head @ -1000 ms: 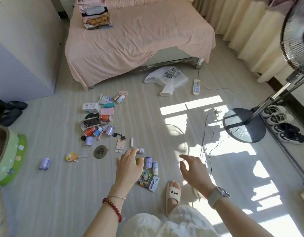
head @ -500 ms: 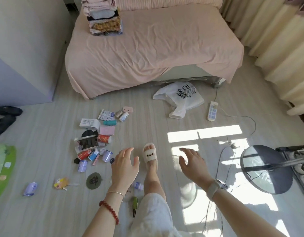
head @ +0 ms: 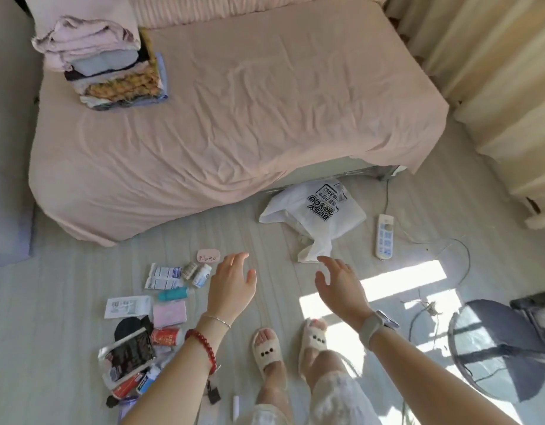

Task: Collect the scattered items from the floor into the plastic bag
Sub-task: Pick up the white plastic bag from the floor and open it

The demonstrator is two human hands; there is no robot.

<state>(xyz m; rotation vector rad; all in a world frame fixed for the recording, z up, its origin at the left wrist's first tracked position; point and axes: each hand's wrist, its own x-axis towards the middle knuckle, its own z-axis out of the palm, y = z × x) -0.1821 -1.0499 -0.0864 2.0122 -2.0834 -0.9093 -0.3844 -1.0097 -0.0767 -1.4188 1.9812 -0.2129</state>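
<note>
White plastic bag [head: 314, 213] on floor just beyond empty, loose-fingered right hand [head: 341, 289]; left hand [head: 232, 286] likewise.

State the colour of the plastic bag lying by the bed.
White with black lettering; the plastic bag shows in the head view.

- Single view: head-worn wide-angle camera, standing height, pitched forward and steeply down at the floor [head: 80, 271].
- Near field at the bottom edge: wearer's forearms, both slippered feet [head: 266, 348].
- Far field at the top: bed [head: 234, 102], with curtains [head: 495, 72] at the upper right.
- Straight edges bow toward the frame borders.
- No second view, so no overlap.
</note>
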